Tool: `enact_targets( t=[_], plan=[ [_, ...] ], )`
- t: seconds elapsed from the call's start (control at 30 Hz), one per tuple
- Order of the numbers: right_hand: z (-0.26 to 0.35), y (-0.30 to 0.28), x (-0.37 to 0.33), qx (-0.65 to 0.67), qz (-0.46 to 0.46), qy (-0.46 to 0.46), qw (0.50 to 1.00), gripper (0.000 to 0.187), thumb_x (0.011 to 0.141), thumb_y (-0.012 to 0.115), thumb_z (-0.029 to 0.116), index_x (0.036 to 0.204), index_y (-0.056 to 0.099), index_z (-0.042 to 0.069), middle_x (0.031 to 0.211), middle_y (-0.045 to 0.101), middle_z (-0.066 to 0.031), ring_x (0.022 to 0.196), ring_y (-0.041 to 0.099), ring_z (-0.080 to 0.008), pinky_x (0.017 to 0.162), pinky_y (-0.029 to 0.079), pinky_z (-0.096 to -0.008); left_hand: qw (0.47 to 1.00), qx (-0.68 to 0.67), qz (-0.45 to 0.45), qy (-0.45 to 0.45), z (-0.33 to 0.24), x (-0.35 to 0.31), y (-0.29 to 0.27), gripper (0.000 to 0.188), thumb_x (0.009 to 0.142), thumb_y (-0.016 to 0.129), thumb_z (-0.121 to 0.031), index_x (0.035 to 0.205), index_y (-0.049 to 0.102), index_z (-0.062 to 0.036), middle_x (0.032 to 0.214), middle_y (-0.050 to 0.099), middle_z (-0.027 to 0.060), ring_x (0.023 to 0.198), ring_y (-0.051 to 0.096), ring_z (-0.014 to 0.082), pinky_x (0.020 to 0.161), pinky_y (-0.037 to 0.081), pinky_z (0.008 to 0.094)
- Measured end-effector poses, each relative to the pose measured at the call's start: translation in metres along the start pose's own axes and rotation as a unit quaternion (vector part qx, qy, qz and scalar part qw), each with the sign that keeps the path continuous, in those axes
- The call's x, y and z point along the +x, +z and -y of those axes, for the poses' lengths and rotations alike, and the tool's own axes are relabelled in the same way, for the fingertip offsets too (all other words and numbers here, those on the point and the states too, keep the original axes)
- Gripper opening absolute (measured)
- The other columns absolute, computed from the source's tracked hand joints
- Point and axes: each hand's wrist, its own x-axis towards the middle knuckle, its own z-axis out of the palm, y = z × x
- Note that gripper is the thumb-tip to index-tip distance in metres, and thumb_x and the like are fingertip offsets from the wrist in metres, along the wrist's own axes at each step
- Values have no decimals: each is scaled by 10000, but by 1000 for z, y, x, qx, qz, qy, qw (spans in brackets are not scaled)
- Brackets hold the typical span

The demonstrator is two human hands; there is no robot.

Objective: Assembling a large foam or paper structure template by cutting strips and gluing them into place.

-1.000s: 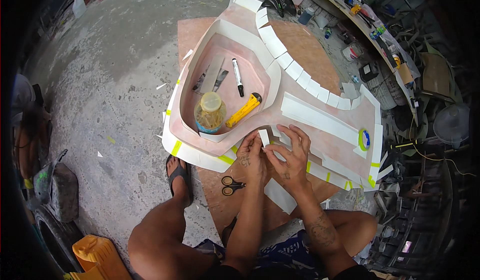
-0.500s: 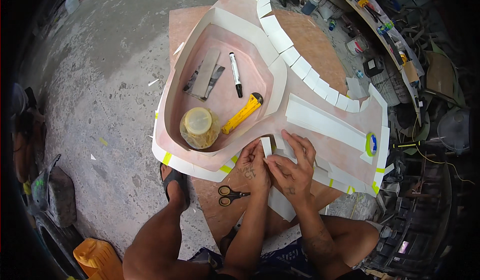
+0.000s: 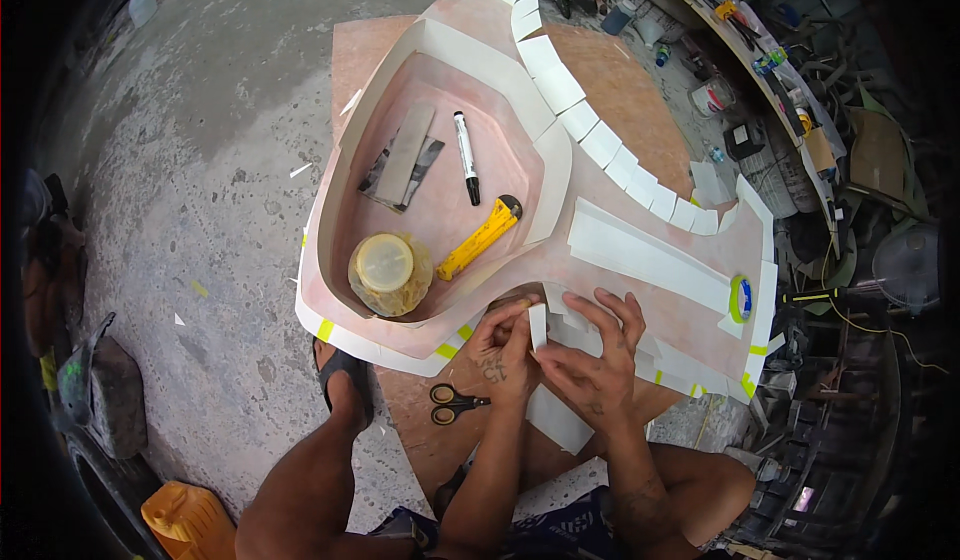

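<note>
Close to the near edge of a pinkish moulded panel (image 3: 625, 215), my two hands meet at a small white card strip (image 3: 538, 328). My left hand (image 3: 503, 348) pinches the strip along its side. At its lower end the thumb and a finger of my right hand (image 3: 592, 360) grip it, the other fingers raised and spread. The strip stands upright and looks slightly curved. White card flaps (image 3: 600, 145) line the panel's curved far edge, and yellow-green tape pieces (image 3: 446, 351) mark its near rim. Black-handled scissors (image 3: 450, 403) lie beside my left forearm.
Inside the panel's recess sit a lidded jar (image 3: 388, 273), a yellow cutter knife (image 3: 480, 238), a marker (image 3: 467, 158) and a grey block (image 3: 410, 150). A tape roll (image 3: 740, 299) rests at right. Below are a brown board (image 3: 415, 430) and a white sheet (image 3: 558, 420).
My hands and the card strip have shifted slightly down, and the strip has turned so it looks narrower and more curved. The whole view has moved slightly.
</note>
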Motion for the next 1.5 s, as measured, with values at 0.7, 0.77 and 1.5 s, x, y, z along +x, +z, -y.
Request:
enact_targets(
  t=[0.7, 0.77, 1.5],
  plan=[
    [3, 10, 13, 31, 50, 12, 998, 162, 702, 752, 119, 846, 678, 138, 1368, 522, -128, 1256, 458, -357, 1066, 302, -541, 995, 96, -32, -22, -12, 8, 2, 158, 888, 668, -60, 1020, 671, 26, 828, 687, 56, 664, 600, 76, 622, 473, 197],
    [8, 9, 18, 25, 55, 21, 998, 146, 695, 753, 103, 823, 682, 116, 1354, 539, -135, 1250, 477, -350, 1067, 312, -526, 995, 85, -50, -23, -4, 9, 6, 159, 889, 668, -64, 1016, 669, 32, 825, 684, 49, 667, 593, 69, 611, 463, 196],
    [1, 5, 20, 22, 111, 32, 993, 121, 793, 676, 162, 862, 629, 75, 1347, 543, -120, 1261, 471, -338, 1097, 219, -575, 994, 74, -76, -18, -5, -1, 28, 144, 915, 617, -31, 1031, 643, 52, 929, 673, 88, 806, 620, 99, 716, 495, 213]
  ],
)
